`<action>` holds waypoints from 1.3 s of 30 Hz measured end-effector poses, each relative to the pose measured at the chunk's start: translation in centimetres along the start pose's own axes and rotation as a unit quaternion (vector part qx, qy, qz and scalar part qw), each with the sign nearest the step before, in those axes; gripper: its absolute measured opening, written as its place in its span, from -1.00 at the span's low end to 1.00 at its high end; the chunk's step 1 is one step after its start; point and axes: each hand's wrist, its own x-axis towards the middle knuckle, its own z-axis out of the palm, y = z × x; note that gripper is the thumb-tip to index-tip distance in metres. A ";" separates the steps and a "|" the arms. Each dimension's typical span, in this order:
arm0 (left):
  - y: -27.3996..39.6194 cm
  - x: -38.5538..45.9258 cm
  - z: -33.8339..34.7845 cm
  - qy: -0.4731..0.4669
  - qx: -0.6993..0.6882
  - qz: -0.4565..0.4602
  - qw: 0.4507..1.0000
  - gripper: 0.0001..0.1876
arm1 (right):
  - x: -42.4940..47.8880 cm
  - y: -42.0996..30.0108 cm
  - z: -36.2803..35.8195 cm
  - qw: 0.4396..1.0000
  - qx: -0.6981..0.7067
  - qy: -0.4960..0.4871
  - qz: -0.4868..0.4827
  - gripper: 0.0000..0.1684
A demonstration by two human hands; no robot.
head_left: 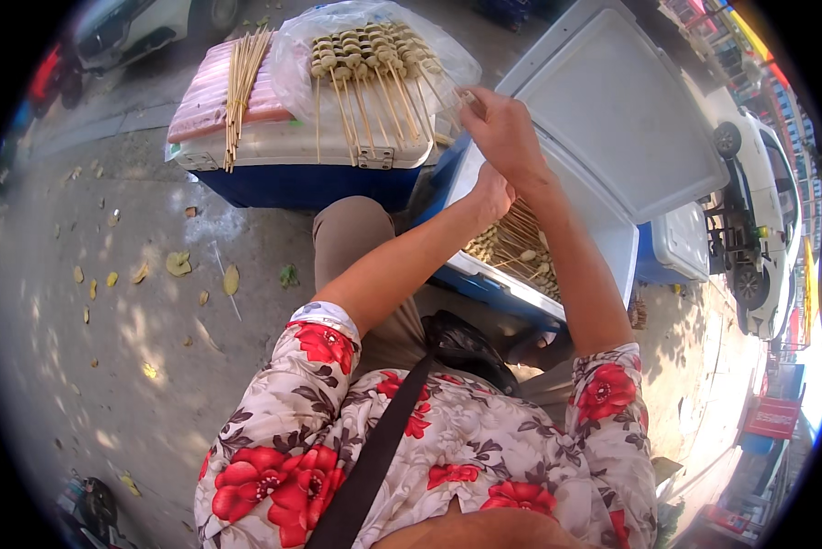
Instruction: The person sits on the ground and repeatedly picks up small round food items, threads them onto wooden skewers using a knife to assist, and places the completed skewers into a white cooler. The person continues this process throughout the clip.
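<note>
My right hand is raised above the open cooler, its thumb and fingers pinched at the end of a thin wooden skewer. That skewer reaches towards a pile of skewered meatballs on a clear plastic bag. My left hand is just below and partly behind my right wrist, over the cooler; its fingers are mostly hidden, so its hold cannot be told. More skewered balls lie inside the blue and white cooler. A bundle of bare wooden skewers lies on pink packages at the left.
A closed blue cooler with a white top carries the bag and packages. The raised white lid stands beyond my right hand. Another cooler stands behind it at the right. A white car is farther right. Leaves lie on the pavement.
</note>
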 end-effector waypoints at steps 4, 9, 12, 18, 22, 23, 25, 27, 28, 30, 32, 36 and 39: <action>0.1 -0.4 0.3 0.030 -0.007 -0.018 0.999 -0.55 | 1.2 -0.3 0.4 0.997 0.040 0.053 0.027 -0.64; -0.5 -0.3 -0.2 -0.002 -0.044 -0.070 0.997 -0.58 | -0.1 -0.4 1.7 0.996 0.066 0.001 0.057 -0.64; -0.7 -0.5 0.1 0.020 -0.001 -0.082 0.996 -0.58 | 0.4 -0.3 2.7 0.997 0.043 -0.024 0.061 -0.66; -1.0 -1.3 1.6 0.042 0.039 -0.114 0.992 -0.58 | 5.1 3.0 6.4 0.990 -0.130 0.022 -0.041 -0.69; -0.2 -0.8 1.1 0.065 0.035 -0.066 0.995 -0.62 | 3.5 2.4 3.4 0.998 -0.050 0.021 -0.020 -0.65; -0.1 -0.5 0.3 0.087 0.023 -0.032 0.995 -0.64 | 2.3 2.2 2.0 1.000 -0.015 0.017 -0.004 -0.63; 1.5 -1.5 0.7 0.126 0.100 0.001 0.987 -0.68 | -1.2 3.9 0.0 0.962 0.041 0.054 0.263 -0.55; 2.1 -1.7 1.2 0.143 0.099 0.027 0.984 -0.70 | -7.7 5.3 -4.6 0.929 -0.356 0.102 -0.007 -0.52; 1.7 -0.7 0.0 0.114 0.090 0.004 0.989 -0.68 | -9.0 7.9 -7.2 0.965 -0.194 0.085 0.153 -0.58; 1.1 1.3 -3.7 0.073 0.077 -0.024 0.994 -0.62 | -11.6 14.1 -9.1 0.935 -0.022 0.023 0.354 -0.59; -0.2 0.5 -2.4 0.026 0.095 0.003 0.995 -0.65 | -17.4 20.1 -8.2 0.894 -0.084 -0.109 0.427 -0.61; -0.1 1.6 -2.4 0.072 0.013 -0.055 0.996 -0.71 | -23.3 24.9 -3.5 0.886 -0.294 -0.199 0.299 -0.60; -0.3 1.1 -1.0 0.090 -0.013 -0.067 0.994 -0.71 | -25.4 28.5 -2.2 0.831 -0.312 -0.184 0.422 -0.62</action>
